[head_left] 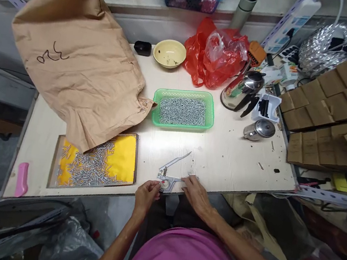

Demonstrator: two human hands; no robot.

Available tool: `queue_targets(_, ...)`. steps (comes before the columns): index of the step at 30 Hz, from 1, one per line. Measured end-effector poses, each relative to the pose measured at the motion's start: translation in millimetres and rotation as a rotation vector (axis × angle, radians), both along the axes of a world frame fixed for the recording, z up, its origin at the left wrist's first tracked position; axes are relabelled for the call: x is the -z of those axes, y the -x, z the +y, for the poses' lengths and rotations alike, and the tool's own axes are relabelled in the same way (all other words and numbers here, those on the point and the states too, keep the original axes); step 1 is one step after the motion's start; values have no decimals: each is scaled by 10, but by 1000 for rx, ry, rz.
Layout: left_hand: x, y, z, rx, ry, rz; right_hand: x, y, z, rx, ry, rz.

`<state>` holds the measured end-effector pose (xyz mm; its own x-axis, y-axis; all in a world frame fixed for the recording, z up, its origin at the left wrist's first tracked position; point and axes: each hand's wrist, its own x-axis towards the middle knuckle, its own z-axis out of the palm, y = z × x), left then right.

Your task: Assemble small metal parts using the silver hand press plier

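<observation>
A grey metal hand tool with a spring and a raised lever arm [170, 177] lies at the table's front edge, a small red part showing near its head. My left hand [147, 196] is closed in a pinch right beside that head; what its fingertips hold is too small to make out. My right hand [196, 196] has its fingers bent around the end of the tool's lower handle. Beyond the tool stands a green plastic basket [210, 114] of small metal pins [183, 110]. To the left, a yellow-lined tray [125, 153] carries many more loose metal pins [96, 166].
A large brown paper sack [85, 57] leans over the tray. A pink handled object [22, 179] lies at the left corner. Behind are a cream bowl [169, 53], red plastic bags [202, 57], a metal kettle [243, 90] and a lidded metal cup [259, 130]. Cardboard boxes [338, 100] stand right.
</observation>
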<state>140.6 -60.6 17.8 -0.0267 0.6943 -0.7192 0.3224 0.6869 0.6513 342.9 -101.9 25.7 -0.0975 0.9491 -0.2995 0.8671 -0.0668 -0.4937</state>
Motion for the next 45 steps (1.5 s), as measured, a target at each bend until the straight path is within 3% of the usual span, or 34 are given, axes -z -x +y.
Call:
queue_targets(7, 127, -51, 34, 49, 4, 102, 223, -24, 83, -83, 14, -157)
queue_targets(13, 147, -64, 32, 106, 39, 166, 284, -49, 108, -135, 0, -197)
queue_targets(26, 221, -72, 142, 181, 95, 209, 183, -55, 203, -190, -14, -192)
queue_targets(37, 209, -72, 122, 176, 89, 201, 178, -53, 745, -314, -80, -204)
queue_targets(45, 201, -81, 87, 191, 42, 235, 161, -9, 688, -321, -135, -229)
